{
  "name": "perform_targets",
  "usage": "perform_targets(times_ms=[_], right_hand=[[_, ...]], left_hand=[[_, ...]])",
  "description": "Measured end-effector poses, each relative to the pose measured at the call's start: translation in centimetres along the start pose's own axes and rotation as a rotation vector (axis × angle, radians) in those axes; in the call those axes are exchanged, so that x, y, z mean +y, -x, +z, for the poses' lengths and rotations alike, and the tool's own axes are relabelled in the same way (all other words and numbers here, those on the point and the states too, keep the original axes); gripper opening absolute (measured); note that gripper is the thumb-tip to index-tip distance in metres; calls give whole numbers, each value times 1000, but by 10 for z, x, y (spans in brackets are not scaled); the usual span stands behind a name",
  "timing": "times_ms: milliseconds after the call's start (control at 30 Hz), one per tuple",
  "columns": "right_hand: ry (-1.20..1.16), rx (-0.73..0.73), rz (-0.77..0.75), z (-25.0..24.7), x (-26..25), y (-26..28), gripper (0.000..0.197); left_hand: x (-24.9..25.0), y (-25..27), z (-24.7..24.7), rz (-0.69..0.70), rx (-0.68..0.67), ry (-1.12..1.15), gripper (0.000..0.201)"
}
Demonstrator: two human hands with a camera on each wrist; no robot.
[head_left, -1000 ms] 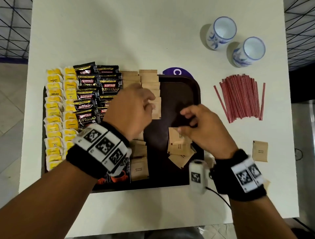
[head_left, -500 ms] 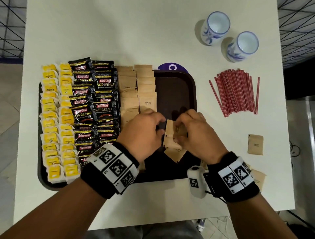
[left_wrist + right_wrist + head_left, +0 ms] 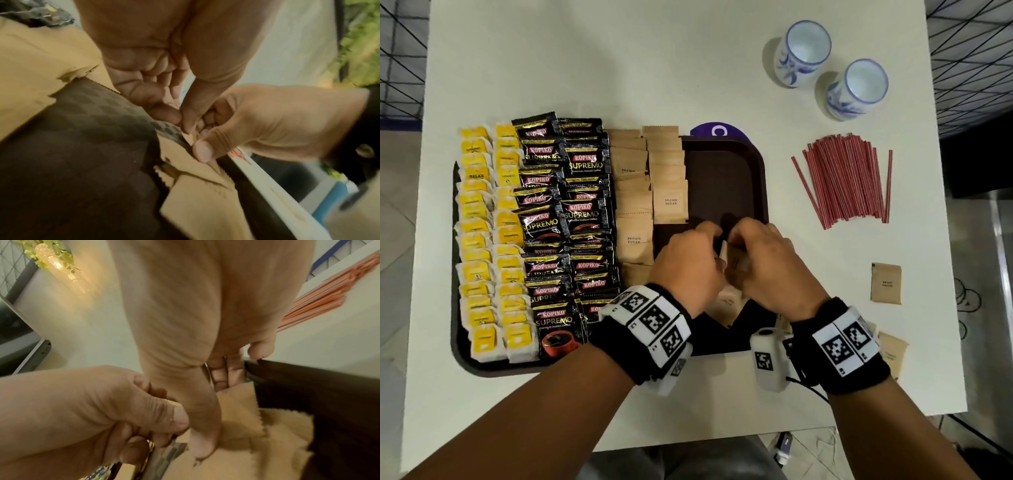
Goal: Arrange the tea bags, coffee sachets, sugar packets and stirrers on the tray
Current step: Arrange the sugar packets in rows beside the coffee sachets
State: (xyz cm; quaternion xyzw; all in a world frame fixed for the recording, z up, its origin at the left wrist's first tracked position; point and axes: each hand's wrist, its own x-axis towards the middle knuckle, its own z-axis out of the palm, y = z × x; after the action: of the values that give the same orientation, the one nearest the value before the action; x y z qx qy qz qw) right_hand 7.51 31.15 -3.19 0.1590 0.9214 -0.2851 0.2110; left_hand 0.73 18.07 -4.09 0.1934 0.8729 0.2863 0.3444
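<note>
A dark brown tray holds rows of yellow tea bags, black coffee sachets and two columns of brown sugar packets. My left hand and right hand meet over the tray's lower middle. Both pinch one upright brown sugar packet between them. In the left wrist view its corner shows between thumbs and fingertips. A loose pile of sugar packets lies under the hands. Red stirrers lie on the table, right of the tray.
Two blue-and-white cups stand at the back right. Loose sugar packets lie on the white table right of my right wrist. A purple disc peeks out behind the tray. The tray's right third is bare.
My left hand came back from the sugar column toward me and joined the right hand at the loose pile. Both now hold one packet raised on edge.
</note>
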Motion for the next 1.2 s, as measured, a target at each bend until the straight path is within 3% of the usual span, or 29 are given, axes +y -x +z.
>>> perform_targets(times_ms=[133, 233, 333, 533, 700, 767, 867, 967, 1067, 1200], right_hand=[[-412, 75, 80, -7, 10, 11, 41], [-778, 189, 121, -17, 13, 15, 30], [-905, 197, 133, -20, 11, 11, 22], [-908, 213, 125, -18, 5, -3, 18], [-915, 181, 107, -17, -3, -10, 22], [-862, 184, 67, -19, -7, -13, 23], [-761, 171, -19, -19, -19, -16, 22], [-727, 175, -47, -17, -25, -15, 16], [-574, 227, 11, -14, -16, -7, 12], [-260, 160, 47, 5, -5, 13, 31]], left_hand=[[-5, -1, -17, -51, 80, 209, 15], [-9, -2, -34, -75, 76, 366, 11], [-8, 3, -42, -98, 26, 509, 8], [-8, 6, -48, -113, 3, 594, 13], [-16, 6, -47, -69, 31, 440, 14], [-19, 5, -48, -17, 83, 325, 26], [-17, 3, -52, 68, 87, 328, 39], [-17, 2, -56, 159, 74, 311, 33], [-20, -1, -65, 150, 128, 201, 18], [-23, -8, -80, 89, 135, 127, 14]])
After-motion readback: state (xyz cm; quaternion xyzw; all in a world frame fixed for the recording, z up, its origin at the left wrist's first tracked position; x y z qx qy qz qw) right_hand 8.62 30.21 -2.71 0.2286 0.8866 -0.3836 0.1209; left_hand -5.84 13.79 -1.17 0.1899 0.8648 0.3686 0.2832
